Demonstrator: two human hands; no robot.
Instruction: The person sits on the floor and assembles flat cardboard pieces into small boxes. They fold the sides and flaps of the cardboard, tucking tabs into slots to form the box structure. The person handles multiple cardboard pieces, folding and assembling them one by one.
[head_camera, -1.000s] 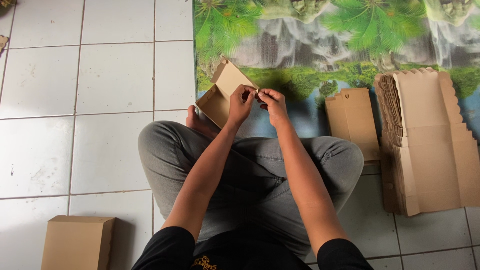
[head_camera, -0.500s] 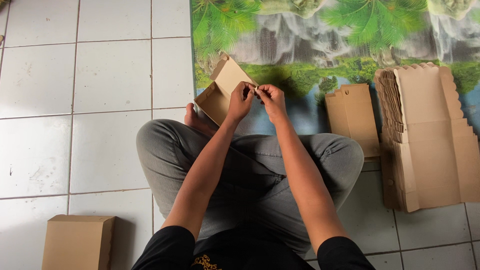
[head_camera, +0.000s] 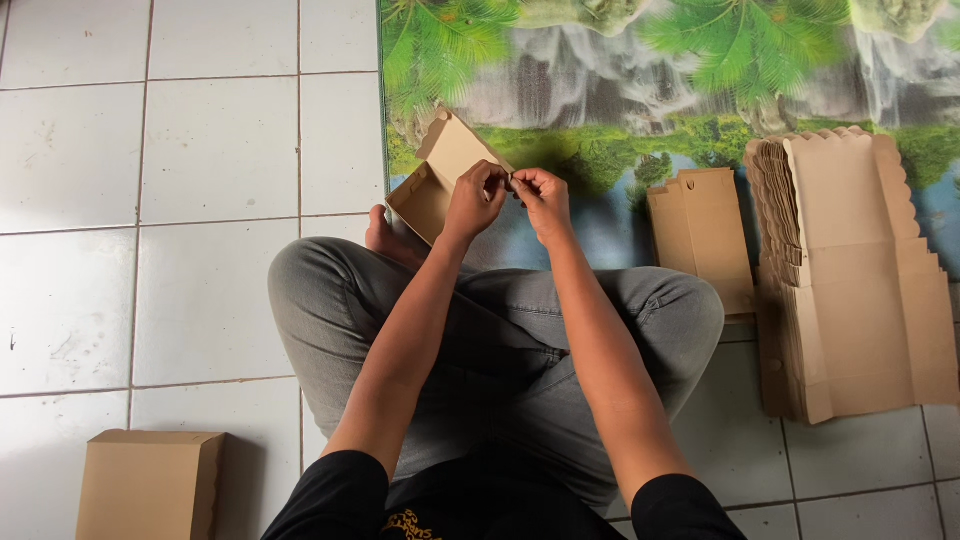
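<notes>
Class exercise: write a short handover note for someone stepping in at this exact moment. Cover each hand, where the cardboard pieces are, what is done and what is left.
Left hand: pinching the top edge of the half-folded brown cardboard box.
Right hand: pinching the same edge beside it.
Box: held up over the knees, open, flap raised.
Done: one closed brown cardboard box on the white tiled floor, lower left.
Left: this box unfinished; tall stack of flat scalloped cardboard blanks and a smaller flat cardboard piece wait at right.

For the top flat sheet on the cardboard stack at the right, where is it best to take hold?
Probably at the scalloped far edge of the top flat sheet, coming from above: the stack fans out there, so that edge likely separates easiest.
</notes>
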